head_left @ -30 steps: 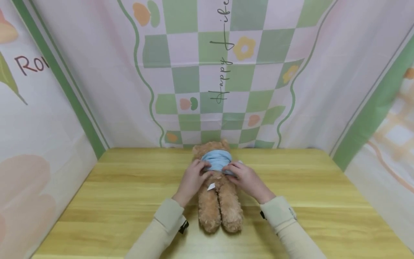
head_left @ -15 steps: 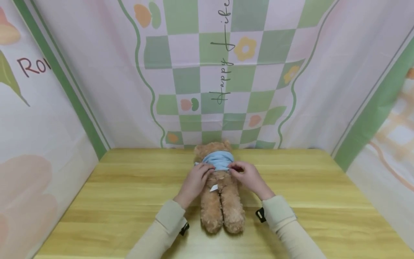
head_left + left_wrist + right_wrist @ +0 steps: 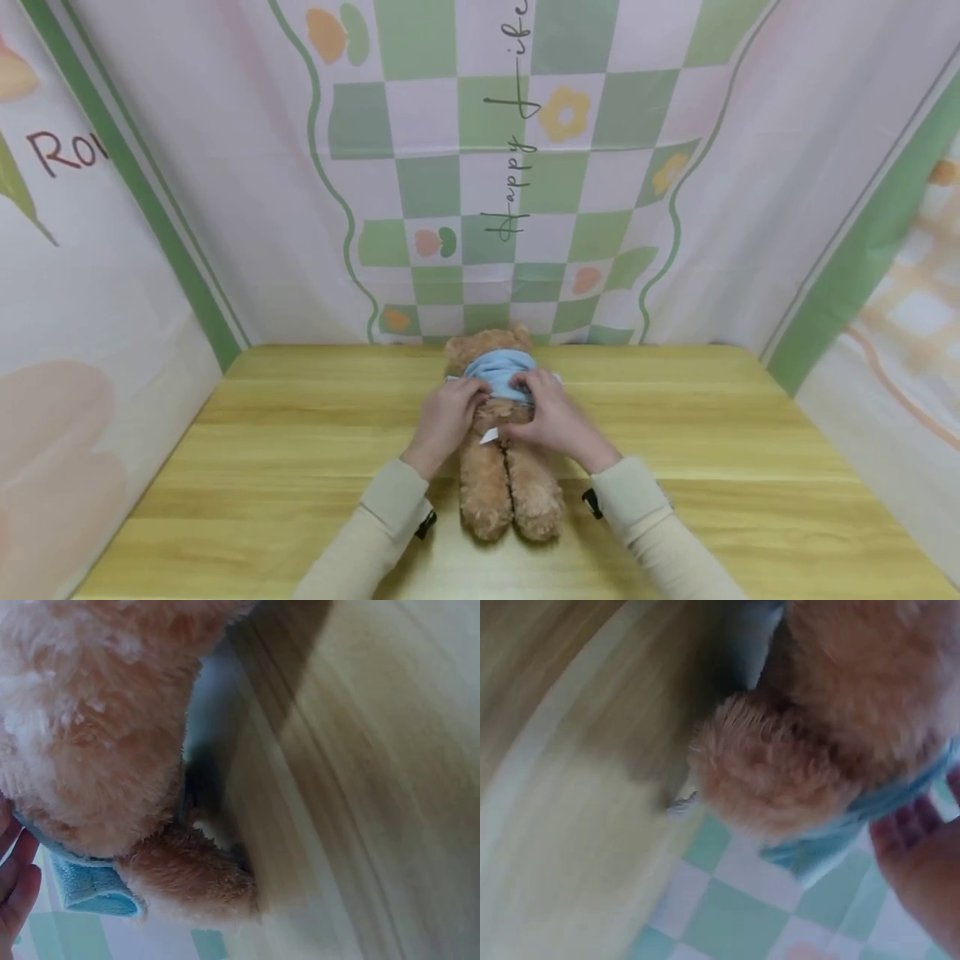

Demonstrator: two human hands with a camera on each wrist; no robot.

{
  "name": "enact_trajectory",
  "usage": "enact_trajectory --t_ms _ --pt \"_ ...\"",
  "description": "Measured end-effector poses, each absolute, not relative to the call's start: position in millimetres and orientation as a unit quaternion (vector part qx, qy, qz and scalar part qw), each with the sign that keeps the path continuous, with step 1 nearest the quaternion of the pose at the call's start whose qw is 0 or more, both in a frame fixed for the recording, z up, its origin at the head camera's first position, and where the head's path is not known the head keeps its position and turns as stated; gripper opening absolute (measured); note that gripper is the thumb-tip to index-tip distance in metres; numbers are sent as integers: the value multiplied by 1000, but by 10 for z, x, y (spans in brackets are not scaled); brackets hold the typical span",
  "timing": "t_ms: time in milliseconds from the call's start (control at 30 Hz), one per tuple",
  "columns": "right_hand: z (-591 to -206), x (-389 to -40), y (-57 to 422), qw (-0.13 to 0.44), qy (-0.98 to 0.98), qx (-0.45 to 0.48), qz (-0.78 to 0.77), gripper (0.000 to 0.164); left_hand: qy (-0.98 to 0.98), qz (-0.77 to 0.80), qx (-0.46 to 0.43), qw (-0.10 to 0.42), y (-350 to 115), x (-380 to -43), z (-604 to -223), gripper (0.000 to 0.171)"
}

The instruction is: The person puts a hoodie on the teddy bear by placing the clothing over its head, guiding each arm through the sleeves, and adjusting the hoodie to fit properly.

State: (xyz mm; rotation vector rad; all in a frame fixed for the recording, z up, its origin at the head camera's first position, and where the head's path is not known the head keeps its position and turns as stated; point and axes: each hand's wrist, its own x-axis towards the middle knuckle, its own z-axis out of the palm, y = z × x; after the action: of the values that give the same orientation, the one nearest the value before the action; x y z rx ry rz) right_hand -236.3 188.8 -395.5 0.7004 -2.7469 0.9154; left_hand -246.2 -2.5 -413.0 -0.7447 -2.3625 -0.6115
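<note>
A brown plush teddy bear [image 3: 510, 492] lies on the table, its legs toward the person and its head at the back edge. Its face does not show. Bunched round its upper body is a light blue shirt [image 3: 501, 364], with a sleeve hanging out in the left wrist view. My left hand [image 3: 444, 421] pinches the shirt's lower hem on the left side. On the right, my right hand [image 3: 558, 421] lays its bent fingertips on the shirt, the thumb spread apart toward a small white tag [image 3: 490, 435] between the legs.
The wooden table [image 3: 315, 433] reaches out on both sides of the bear. Behind it hangs a green and white checked cloth [image 3: 495, 183]. Printed curtains stand at left and right. Black straps [image 3: 592, 503] show at the cuffs.
The right hand has let go its pinch on the hem, moved inward over the bear and spread its thumb from its fingers. The left hand stays at the hem.
</note>
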Motion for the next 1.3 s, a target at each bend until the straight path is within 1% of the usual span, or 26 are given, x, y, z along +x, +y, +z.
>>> enact_trajectory --t_ms 67,133,267,433,500,600,667,733,900,967,1067,1200,1300 --pt "-3972 -2353 1821 97 -932 228 264 64 -890 -214 -283 287 -38 -2451 -4111 7" --pt "-3992 -2349 1768 106 -943 217 231 68 -892 -197 -293 281 -51 -2436 -4099 7" --pt "-4032 -2353 1689 122 -954 194 193 62 -895 -159 -309 281 -80 -2404 -4119 7" --pt "-4069 -2365 1660 143 -959 173 176 58 -888 -117 -321 309 -97 -2350 -4193 4" --pt "-4082 -2367 1663 148 -959 168 174 57 -882 -110 -328 320 -103 -2324 -4225 6" --pt "-4091 -2358 1677 149 -958 165 179 57 -874 -133 -340 320 -107 -2308 -4249 6" --pt "-4087 -2347 1688 145 -957 168 184 59 -872 -154 -345 313 -111 -2314 -4246 7" --pt "-4075 -2334 1698 138 -956 174 190 63 -875 -172 -338 301 -114 -2330 -4232 11" --pt "-4057 -2330 1710 129 -955 178 199 67 -898 -167 -290 284 -117 -2369 -4194 19" --pt "-4055 -2331 1717 132 -954 180 200 68 -902 -164 -283 281 -121 -2382 -4187 18" --pt "-4061 -2331 1729 138 -953 192 190 73 -900 -168 -297 271 -136 -2396 -4177 14" --pt "-4073 -2330 1727 137 -954 207 169 75 -903 -171 -319 230 -168 -2407 -4152 14" --pt "-4098 -2334 1708 137 -958 199 158 71 -911 -142 -334 195 -190 -2418 -4136 17"
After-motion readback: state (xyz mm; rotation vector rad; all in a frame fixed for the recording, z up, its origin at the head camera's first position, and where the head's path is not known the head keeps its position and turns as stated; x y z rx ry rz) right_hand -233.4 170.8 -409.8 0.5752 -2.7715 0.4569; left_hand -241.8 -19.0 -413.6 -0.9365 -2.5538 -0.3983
